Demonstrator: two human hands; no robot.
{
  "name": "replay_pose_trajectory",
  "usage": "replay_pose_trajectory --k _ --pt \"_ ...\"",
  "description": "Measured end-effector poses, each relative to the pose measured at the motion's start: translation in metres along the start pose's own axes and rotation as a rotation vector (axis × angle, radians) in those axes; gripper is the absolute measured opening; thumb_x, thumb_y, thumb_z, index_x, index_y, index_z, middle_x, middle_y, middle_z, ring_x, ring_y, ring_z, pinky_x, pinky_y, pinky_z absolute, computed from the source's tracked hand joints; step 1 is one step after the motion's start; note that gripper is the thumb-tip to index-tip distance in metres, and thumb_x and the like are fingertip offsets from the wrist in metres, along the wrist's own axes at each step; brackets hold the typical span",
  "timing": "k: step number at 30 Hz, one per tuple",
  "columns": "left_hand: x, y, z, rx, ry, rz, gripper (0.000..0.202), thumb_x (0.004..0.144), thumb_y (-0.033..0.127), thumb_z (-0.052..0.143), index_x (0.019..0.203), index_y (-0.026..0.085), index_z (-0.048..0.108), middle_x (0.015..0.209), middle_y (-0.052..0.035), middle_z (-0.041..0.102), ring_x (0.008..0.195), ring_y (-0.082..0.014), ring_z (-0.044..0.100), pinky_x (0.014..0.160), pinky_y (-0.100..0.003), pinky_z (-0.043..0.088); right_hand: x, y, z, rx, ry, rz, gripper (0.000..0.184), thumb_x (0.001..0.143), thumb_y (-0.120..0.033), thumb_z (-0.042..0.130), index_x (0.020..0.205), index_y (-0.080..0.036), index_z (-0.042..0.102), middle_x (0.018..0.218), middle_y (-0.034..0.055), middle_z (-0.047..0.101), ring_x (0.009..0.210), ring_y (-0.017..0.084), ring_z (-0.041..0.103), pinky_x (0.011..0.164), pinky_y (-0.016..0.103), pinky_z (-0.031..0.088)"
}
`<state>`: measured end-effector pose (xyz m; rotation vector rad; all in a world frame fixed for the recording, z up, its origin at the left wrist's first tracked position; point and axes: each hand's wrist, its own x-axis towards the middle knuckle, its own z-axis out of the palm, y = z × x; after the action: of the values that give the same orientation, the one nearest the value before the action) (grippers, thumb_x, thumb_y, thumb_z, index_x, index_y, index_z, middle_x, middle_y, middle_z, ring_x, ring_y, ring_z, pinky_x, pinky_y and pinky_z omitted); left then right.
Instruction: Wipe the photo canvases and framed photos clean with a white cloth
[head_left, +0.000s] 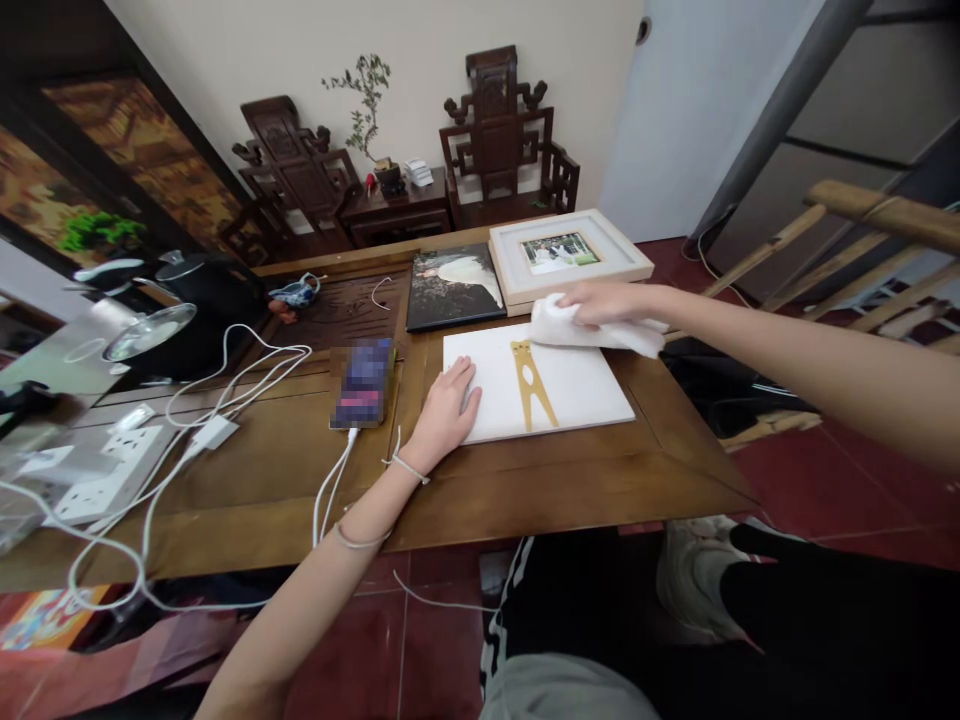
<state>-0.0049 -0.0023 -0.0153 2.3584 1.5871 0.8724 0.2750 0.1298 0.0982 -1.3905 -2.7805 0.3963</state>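
A white board [487, 385] with a gold, long-legged animal figure [534, 385] on its face lies flat on the wooden table. My left hand [448, 412] rests on the board's left edge, fingers stretched out and holding nothing. Over the board's upper right corner, my right hand [600, 300] grips a bunched white cloth [585, 328], which touches the surface. Behind the cloth stands a light wooden picture frame [517, 275] with a photo in a white mat. To its left lies a dark photo panel [450, 290] showing a pale dress.
Left of the board, a phone [362, 385] is plugged into a white cable. A power strip [112, 470], tangled white cords and a black kettle [206, 285] occupy the table's left side. A bamboo chair [885, 215] stands at the right. Carved chairs [495, 130] line the wall.
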Motion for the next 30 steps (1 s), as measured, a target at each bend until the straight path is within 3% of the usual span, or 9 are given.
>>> replay_pose_trajectory --k 3,6,11,14,21,26,30 --pt "0.000 0.000 0.000 0.001 0.009 -0.001 0.042 0.095 0.026 0.046 0.132 0.010 0.058 0.147 -0.0213 0.053 0.142 -0.0330 0.045 0.117 -0.056 0.035 -0.029 0.010 0.006 0.035 -0.077 0.011 0.027 0.063 -0.011 0.050 0.086 -0.016 0.064 0.084 0.0078 0.064 0.077 0.022 0.057 0.068 0.033 0.039" --pt "0.000 0.000 0.000 0.003 0.011 -0.004 0.042 0.095 0.026 0.046 0.131 0.009 0.058 0.147 -0.0217 0.053 0.142 -0.0335 0.045 0.118 -0.055 0.035 -0.058 0.001 0.013 0.036 -0.096 -0.086 0.013 0.065 -0.011 0.047 0.072 -0.019 0.055 0.070 0.0032 0.055 0.069 0.020 0.051 0.067 0.033 0.036" --pt "0.001 0.000 0.001 -0.010 0.013 -0.007 0.042 0.094 0.026 0.047 0.132 0.011 0.058 0.147 -0.0202 0.053 0.142 -0.0335 0.045 0.117 -0.057 0.035 -0.101 -0.022 0.019 0.130 -0.181 -0.181 0.023 0.063 -0.009 0.045 0.077 -0.021 0.059 0.080 0.0040 0.064 0.083 0.023 0.056 0.078 0.034 0.040" --pt "0.001 -0.001 0.002 -0.017 0.018 -0.011 0.042 0.093 0.025 0.047 0.132 0.012 0.058 0.147 -0.0198 0.053 0.142 -0.0338 0.044 0.118 -0.057 0.034 -0.108 -0.026 0.019 0.145 -0.210 -0.195 0.026 0.063 -0.008 0.045 0.079 -0.022 0.060 0.084 0.0039 0.066 0.089 0.024 0.057 0.081 0.033 0.041" --pt "0.001 -0.001 0.002 -0.019 0.018 -0.018 0.042 0.093 0.026 0.047 0.130 0.011 0.059 0.146 -0.0207 0.054 0.142 -0.0341 0.044 0.118 -0.057 0.034 -0.062 -0.015 0.009 0.081 -0.167 -0.254 0.014 0.062 -0.008 0.044 0.065 -0.021 0.047 0.064 -0.0009 0.047 0.065 0.017 0.047 0.066 0.030 0.034" --pt "0.002 -0.002 0.002 -0.014 0.022 -0.015 0.041 0.093 0.027 0.047 0.130 0.013 0.060 0.146 -0.0185 0.055 0.142 -0.0332 0.045 0.118 -0.056 0.034 -0.018 -0.010 0.003 0.080 -0.132 -0.186 0.019 0.062 -0.011 0.048 0.076 -0.020 0.059 0.076 0.0039 0.059 0.073 0.021 0.053 0.068 0.032 0.037" --pt "0.002 -0.003 0.002 -0.016 0.012 -0.011 0.042 0.093 0.027 0.047 0.130 0.012 0.060 0.146 -0.0192 0.054 0.141 -0.0335 0.045 0.117 -0.056 0.036 -0.002 -0.009 0.003 0.083 -0.113 -0.159 0.025 0.064 -0.013 0.049 0.081 -0.019 0.065 0.083 0.0064 0.065 0.082 0.025 0.057 0.074 0.034 0.040"
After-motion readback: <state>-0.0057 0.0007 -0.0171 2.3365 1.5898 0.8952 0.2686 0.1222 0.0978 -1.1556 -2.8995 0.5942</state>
